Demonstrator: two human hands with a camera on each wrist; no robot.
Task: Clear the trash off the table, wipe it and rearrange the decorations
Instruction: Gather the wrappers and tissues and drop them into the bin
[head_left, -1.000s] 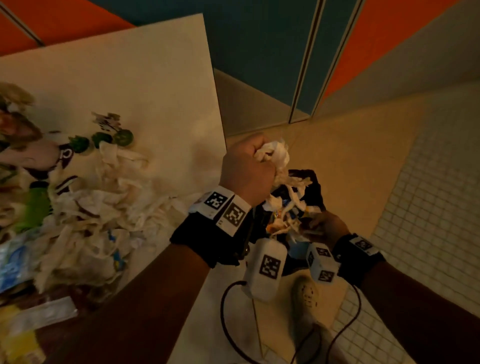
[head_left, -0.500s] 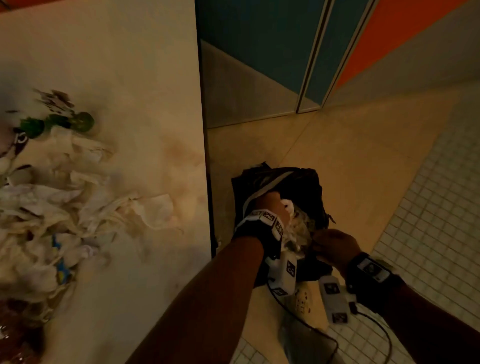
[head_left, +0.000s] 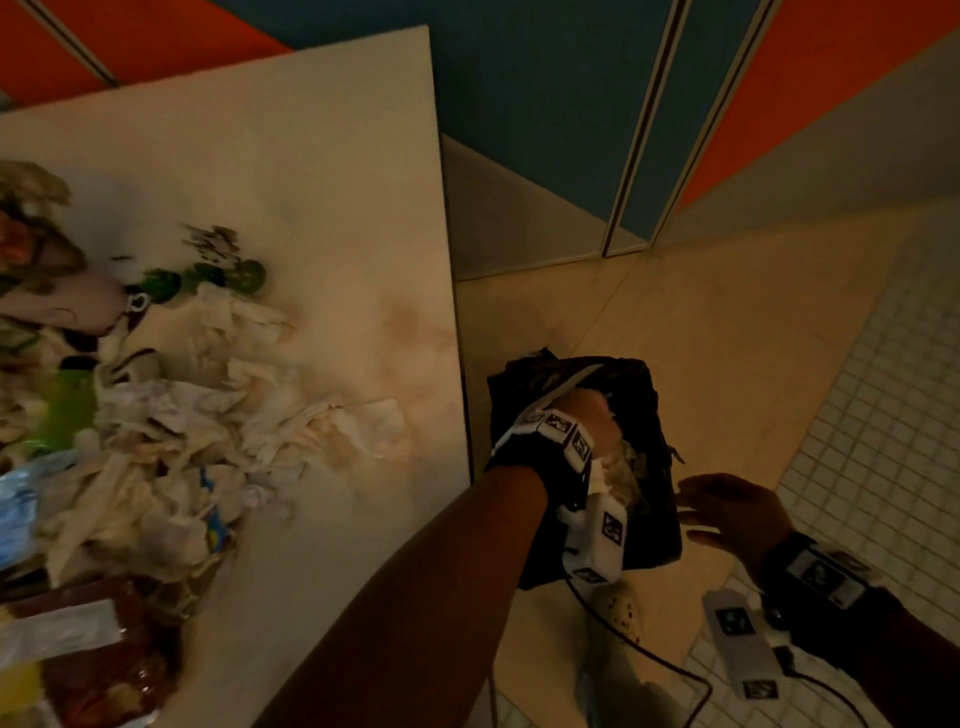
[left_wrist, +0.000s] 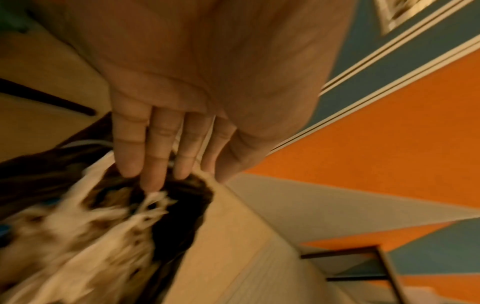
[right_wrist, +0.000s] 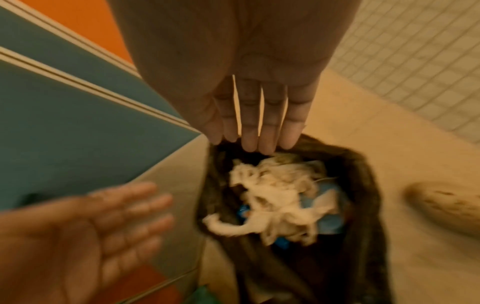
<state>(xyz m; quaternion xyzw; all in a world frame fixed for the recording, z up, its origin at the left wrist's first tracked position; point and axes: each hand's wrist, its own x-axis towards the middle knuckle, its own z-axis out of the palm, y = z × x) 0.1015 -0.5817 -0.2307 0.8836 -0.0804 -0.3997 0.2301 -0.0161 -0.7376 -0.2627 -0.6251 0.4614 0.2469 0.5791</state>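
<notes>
A black trash bag (head_left: 649, 415) stands open on the floor just right of the table (head_left: 311, 182). Crumpled white tissues (right_wrist: 275, 199) and blue scraps lie inside it. My left hand (head_left: 589, 415) hovers over the bag's mouth, and the left wrist view shows its fingers (left_wrist: 153, 164) straight and holding nothing above the tissues (left_wrist: 78, 236). My right hand (head_left: 722, 506) is open beside the bag's right edge, its fingertips (right_wrist: 249, 142) near the rim (right_wrist: 363, 174). A large pile of used tissues (head_left: 208, 426) covers the left of the table.
Among the pile are green round decorations (head_left: 208, 280), a green bottle (head_left: 72, 410), a blue wrapper (head_left: 15, 504) and a brown packet (head_left: 104, 649). A pale shoe (head_left: 618, 613) stands below the bag. Wrist cables hang near it. Blue and orange wall panels rise behind.
My left hand came down from above the bag with a wad of tissues, let it go inside and opened. My right hand released the bag's rim and spread its fingers.
</notes>
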